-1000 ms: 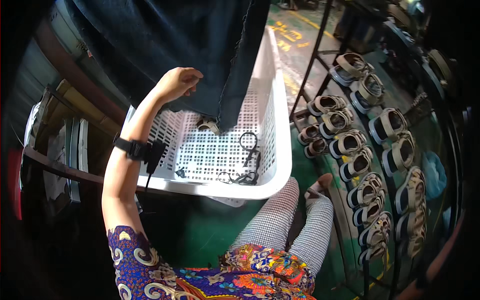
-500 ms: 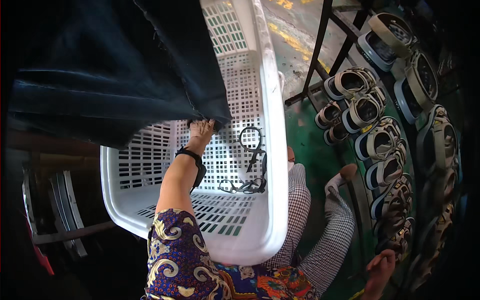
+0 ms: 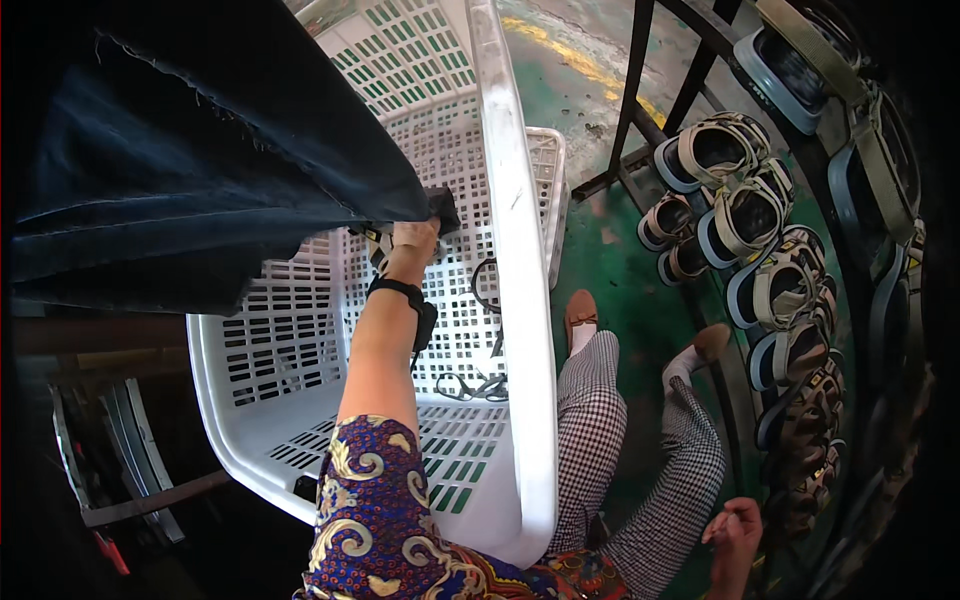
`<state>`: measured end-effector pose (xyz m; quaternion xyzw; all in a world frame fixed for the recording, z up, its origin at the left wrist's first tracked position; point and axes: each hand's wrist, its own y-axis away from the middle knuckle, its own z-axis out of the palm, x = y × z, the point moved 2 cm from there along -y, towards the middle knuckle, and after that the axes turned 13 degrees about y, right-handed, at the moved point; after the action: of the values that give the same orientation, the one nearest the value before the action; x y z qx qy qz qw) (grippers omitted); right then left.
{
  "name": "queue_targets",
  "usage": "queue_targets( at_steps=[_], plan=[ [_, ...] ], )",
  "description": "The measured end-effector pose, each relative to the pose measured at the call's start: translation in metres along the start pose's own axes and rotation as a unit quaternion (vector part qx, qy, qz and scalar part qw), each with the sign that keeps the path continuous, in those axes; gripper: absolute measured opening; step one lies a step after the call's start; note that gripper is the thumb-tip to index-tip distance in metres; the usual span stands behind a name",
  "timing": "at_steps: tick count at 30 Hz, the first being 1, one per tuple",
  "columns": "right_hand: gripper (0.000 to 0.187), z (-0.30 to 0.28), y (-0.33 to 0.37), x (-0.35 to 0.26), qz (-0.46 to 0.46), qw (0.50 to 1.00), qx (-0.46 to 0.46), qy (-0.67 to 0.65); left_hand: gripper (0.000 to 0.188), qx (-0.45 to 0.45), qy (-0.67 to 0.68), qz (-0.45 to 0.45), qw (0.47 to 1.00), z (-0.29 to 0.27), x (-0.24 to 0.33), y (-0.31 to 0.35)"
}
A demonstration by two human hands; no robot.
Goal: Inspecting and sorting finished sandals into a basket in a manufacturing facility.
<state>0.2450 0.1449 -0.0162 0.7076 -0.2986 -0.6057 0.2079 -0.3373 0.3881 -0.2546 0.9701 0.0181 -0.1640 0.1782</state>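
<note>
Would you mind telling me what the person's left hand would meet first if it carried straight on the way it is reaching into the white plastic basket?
The left hand already touches the dark blue cloth; beyond that, probably the white slotted plastic basket, though depth is unclear.

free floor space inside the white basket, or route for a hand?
Bare patch: basket floor near the front wall, left of the forearm. Also the slotted front lip. Crowded: far end, where the left hand reaches under the dark cloth, and the black straps beside the right wall.

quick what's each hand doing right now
left hand: down in the white basket, gripping something dark; cannot tell what.
right hand: holds nothing, fingers loosely curled.
</note>
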Motion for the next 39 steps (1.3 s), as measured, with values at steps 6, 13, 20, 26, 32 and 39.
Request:
queue_targets(
  at_steps=[6,13,20,26,32,39],
  plan=[
    [0.015,0.009,0.020,-0.006,-0.012,1.000,-0.026,0.004,0.058,-0.143,0.005,0.190,0.971,-0.061,0.017,0.046],
    [0.017,0.015,0.066,0.011,-0.080,0.986,-0.139,-0.052,0.082,-0.084,0.471,0.104,0.872,-0.186,-0.046,0.174],
    [0.017,0.027,0.113,0.015,-0.162,0.955,-0.250,-0.003,0.059,0.228,0.673,-0.008,0.703,-0.297,-0.069,0.332],
    [0.019,0.057,0.138,0.008,-0.232,0.891,-0.390,0.034,0.073,0.365,0.815,-0.019,0.450,-0.314,-0.015,0.440],
    [0.068,0.095,0.132,0.017,-0.306,0.879,-0.365,-0.010,0.085,0.168,0.960,0.097,0.201,-0.279,0.151,0.471],
    [0.079,0.048,0.120,0.078,-0.185,0.946,-0.177,-0.199,0.063,-0.020,0.973,0.079,0.215,-0.223,0.281,0.500]
  ],
)
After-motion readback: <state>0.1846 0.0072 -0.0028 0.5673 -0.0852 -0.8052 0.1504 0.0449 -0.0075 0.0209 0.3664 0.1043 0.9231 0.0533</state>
